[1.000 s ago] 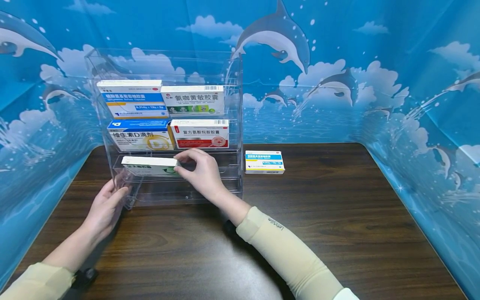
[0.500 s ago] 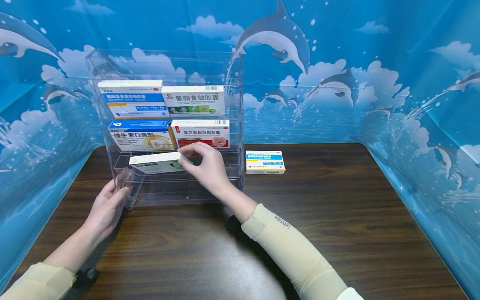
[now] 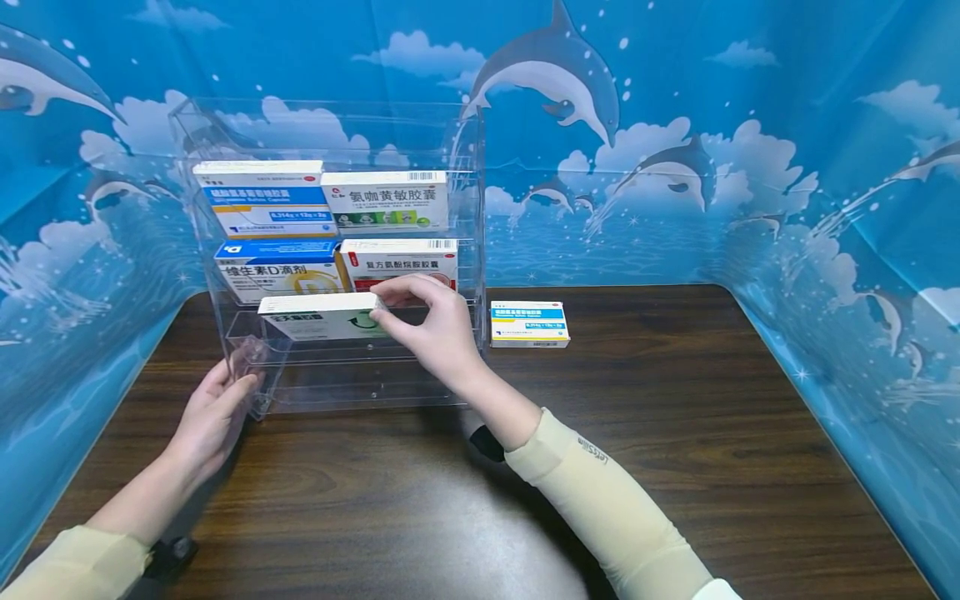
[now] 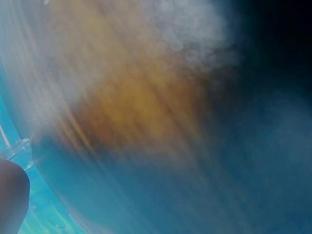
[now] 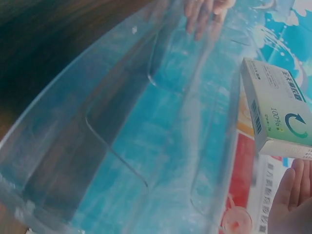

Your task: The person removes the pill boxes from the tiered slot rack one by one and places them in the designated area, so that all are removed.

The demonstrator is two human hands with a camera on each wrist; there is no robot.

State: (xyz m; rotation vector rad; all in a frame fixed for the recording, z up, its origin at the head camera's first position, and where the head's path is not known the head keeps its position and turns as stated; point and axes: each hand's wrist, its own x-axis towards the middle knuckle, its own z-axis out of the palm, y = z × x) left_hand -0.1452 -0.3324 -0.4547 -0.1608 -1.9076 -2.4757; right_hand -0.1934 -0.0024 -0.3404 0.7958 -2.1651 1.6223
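My right hand (image 3: 438, 329) pinches the right end of a white and green medicine box (image 3: 322, 318) between thumb and fingers. The box is in front of the lower tiers of a clear plastic display rack (image 3: 352, 396), overlapping the foot of the vitamin D box (image 3: 281, 271). In the right wrist view the same medicine box (image 5: 275, 107) shows a green curved arrow, with my fingers (image 5: 295, 187) at its end. My left hand (image 3: 213, 417) grips the rack's lower left side; its thumb tip shows at the edge of the blurred left wrist view.
On the rack's upper tiers stand a blue and white box (image 3: 262, 200), a white and green box (image 3: 386, 202) and a red and white box (image 3: 401, 258). Another blue and white box (image 3: 529, 325) lies on the wooden table (image 3: 675, 433) right of the rack. A dolphin-print curtain (image 3: 750, 100) surrounds the table.
My right hand has lifted the medicine box from the third tier, moving it up and slightly right. My left hand has stayed on the rack's side.
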